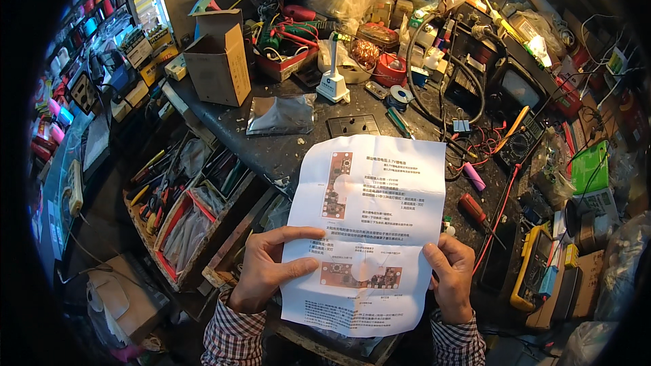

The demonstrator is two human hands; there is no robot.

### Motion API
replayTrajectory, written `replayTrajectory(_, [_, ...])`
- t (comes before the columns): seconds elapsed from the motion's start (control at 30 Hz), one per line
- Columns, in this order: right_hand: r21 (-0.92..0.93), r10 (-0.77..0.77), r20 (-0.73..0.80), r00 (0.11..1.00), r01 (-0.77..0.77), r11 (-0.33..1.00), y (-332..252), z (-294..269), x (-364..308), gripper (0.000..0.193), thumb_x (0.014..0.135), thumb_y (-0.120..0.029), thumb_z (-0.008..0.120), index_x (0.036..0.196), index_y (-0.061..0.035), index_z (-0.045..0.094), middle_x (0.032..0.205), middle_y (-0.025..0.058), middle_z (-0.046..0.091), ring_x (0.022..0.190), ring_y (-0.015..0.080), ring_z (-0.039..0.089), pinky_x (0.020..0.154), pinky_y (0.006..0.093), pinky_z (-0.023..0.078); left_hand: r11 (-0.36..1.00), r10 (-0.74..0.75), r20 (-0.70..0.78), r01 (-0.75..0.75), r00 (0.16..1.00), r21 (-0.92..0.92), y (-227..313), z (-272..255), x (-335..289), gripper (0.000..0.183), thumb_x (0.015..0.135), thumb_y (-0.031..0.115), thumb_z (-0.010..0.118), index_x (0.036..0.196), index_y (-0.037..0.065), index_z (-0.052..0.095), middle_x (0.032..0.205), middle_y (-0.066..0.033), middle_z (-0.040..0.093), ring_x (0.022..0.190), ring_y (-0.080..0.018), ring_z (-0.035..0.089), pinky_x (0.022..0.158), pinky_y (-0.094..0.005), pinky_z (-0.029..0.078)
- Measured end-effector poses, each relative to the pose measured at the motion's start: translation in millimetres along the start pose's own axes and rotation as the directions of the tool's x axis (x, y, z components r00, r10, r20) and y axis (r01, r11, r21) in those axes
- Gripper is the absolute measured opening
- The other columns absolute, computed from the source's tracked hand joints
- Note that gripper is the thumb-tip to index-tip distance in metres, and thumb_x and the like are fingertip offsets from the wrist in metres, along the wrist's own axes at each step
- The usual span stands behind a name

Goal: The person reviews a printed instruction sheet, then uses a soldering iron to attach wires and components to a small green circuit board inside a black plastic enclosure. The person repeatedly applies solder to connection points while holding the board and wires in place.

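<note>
A creased white instruction sheet, printed with text and pictures of a reddish circuit board, is held up in front of me. My left hand grips its left edge, thumb and index finger lying over the front. On the opposite edge, my right hand pinches the paper with the thumb on top; its other fingers are partly hidden. Beyond the sheet's top edge lie a black panel and a silver antistatic bag. Right of the sheet is a red-handled screwdriver.
An open cardboard box stands at the back left of the dark workbench. Tool-filled drawers stick out at left. A solder spool, a black multimeter with red leads and a yellow multimeter crowd the right.
</note>
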State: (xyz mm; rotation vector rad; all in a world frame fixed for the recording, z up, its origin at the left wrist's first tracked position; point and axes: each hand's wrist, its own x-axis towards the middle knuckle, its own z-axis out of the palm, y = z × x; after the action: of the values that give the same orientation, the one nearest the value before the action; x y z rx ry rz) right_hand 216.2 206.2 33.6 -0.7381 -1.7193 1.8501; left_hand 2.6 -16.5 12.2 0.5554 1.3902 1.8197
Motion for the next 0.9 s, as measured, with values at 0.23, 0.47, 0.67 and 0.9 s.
replayTrajectory(0.23, [-0.007,-0.007,0.005,1.000,0.007,1.000,0.8,-0.5,0.7,0.023,0.108,-0.014,0.069,0.094,0.0046,0.071,0.068,0.0027,0.067,0.049,0.0024,0.051,0.046,0.0189,0.037,0.999,0.049,0.045,-0.049,0.998,-0.012,-4.3,-3.8,1.5,0.050,0.086,0.011,0.088,0.131,-0.005,0.073,0.120,-0.0256,0.077,0.102,-0.0260,0.078,0.090,-0.0403,0.067])
replayTrajectory(0.47, [-0.029,-0.015,0.013,1.000,0.015,0.999,2.0,-1.6,1.1,0.025,0.108,-0.015,0.069,0.092,0.0039,0.070,0.067,0.0028,0.066,0.048,0.0022,0.050,0.045,0.0187,0.036,0.998,0.014,0.019,-0.013,1.000,-0.056,-3.3,-2.2,0.5,0.051,0.082,0.009,0.089,0.127,-0.008,0.074,0.119,-0.0261,0.077,0.101,-0.0256,0.078,0.091,-0.0415,0.066])
replayTrajectory(0.67, [-0.011,-0.008,0.006,1.000,0.008,1.000,0.0,0.4,0.3,0.025,0.108,-0.015,0.068,0.092,0.0041,0.070,0.068,0.0028,0.066,0.048,0.0020,0.050,0.045,0.0189,0.037,0.998,0.019,0.024,-0.018,1.000,-0.062,-5.5,-3.3,0.4,0.050,0.082,0.008,0.089,0.127,-0.009,0.074,0.119,-0.0267,0.077,0.101,-0.0261,0.078,0.091,-0.0410,0.066])
replayTrajectory(0.9, [0.000,0.005,0.001,1.000,-0.005,1.000,-1.3,0.9,0.0,0.023,0.107,-0.013,0.068,0.093,0.0053,0.070,0.069,0.0029,0.066,0.050,0.0019,0.050,0.047,0.0191,0.037,0.999,0.043,0.078,-0.042,0.996,-0.009,-8.4,-9.5,1.1,0.051,0.087,0.009,0.087,0.134,-0.005,0.071,0.121,-0.0262,0.077,0.103,-0.0272,0.078,0.090,-0.0407,0.068])
